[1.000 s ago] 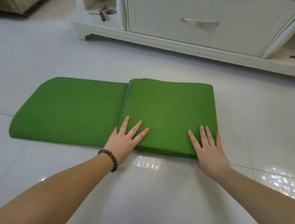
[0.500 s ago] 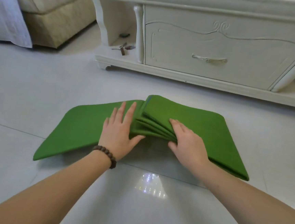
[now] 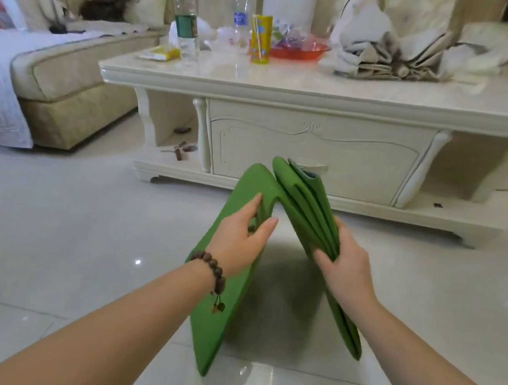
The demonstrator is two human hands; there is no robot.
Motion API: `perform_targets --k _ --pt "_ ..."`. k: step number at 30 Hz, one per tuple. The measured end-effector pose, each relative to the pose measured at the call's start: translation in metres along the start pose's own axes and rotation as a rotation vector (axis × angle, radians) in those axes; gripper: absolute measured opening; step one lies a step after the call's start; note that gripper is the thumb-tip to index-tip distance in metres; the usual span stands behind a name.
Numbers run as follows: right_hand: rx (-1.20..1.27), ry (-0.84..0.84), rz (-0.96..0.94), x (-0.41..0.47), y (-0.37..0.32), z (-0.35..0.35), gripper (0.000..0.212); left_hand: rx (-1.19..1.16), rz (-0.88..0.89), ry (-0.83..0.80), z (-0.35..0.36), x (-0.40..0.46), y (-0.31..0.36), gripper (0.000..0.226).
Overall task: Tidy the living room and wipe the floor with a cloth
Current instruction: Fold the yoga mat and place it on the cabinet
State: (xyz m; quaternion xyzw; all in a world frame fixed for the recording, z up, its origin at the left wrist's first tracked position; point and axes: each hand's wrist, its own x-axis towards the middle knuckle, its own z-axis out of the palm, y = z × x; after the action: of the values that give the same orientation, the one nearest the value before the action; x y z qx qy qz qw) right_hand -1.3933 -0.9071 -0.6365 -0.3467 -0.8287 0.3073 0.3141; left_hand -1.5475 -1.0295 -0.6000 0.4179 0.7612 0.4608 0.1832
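Behind green mat [image 3: 220,312]: coffee table [image 3: 317,87], bottles [image 3: 184,23]; both hands' fingers [image 3: 262,226] grip mat.

One head-worn view looks forward and down, close over both forearms. The coffee table [image 3: 317,87] lies near, at twelve o'clock. The sofa [image 3: 71,84] sits at ten o'clock.

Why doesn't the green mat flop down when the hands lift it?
The mat probably has some stiffness: its panels stand in a tent shape without sagging. It bends mainly at its folds, so it may swing open if the left hand or right hand lets go. It seems light, since the fingers alone hold it up.
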Motion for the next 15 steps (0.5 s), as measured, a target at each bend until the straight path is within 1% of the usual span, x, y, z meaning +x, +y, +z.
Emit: perform_targets --k 2,3,5,8,9,10,11,12,13,14,15 --pt "0.060 -0.007 0.007 0.000 0.004 -0.017 0.059 -0.100 0.016 -0.081 0.015 0.008 0.025 0.067" --pt "0.098 -0.028 0.020 -0.001 0.006 -0.024 0.062 -0.158 0.008 -0.117 0.022 0.010 0.036 0.071" --pt "0.180 -0.065 0.048 -0.005 0.008 -0.032 0.079 -0.275 -0.027 -0.186 0.037 0.013 0.051 0.082" --pt "0.218 -0.038 0.131 -0.012 0.011 -0.025 0.109 -0.346 -0.044 -0.288 0.060 0.013 0.062 0.091" --pt "0.223 -0.008 0.155 -0.012 0.013 -0.021 0.112 -0.366 -0.044 -0.304 0.066 0.014 0.064 0.090" --pt "0.216 0.030 0.173 -0.012 0.016 -0.018 0.111 -0.380 -0.046 -0.316 0.069 0.014 0.066 0.088" --pt "0.205 0.069 0.186 -0.011 0.019 -0.017 0.106 -0.375 -0.040 -0.329 0.070 0.014 0.068 0.087" --pt "0.191 0.102 0.199 -0.009 0.022 -0.018 0.098 -0.317 -0.003 -0.326 0.068 0.014 0.069 0.088" --pt "0.183 0.115 0.207 -0.007 0.024 -0.020 0.092 -0.153 0.078 -0.282 0.063 0.013 0.070 0.092" --pt "0.173 0.110 0.205 -0.005 0.025 -0.022 0.086 0.114 0.206 -0.198 0.058 0.013 0.070 0.098" --pt "0.156 0.091 0.195 -0.003 0.026 -0.024 0.081 0.423 0.379 -0.106 0.055 0.015 0.070 0.106"
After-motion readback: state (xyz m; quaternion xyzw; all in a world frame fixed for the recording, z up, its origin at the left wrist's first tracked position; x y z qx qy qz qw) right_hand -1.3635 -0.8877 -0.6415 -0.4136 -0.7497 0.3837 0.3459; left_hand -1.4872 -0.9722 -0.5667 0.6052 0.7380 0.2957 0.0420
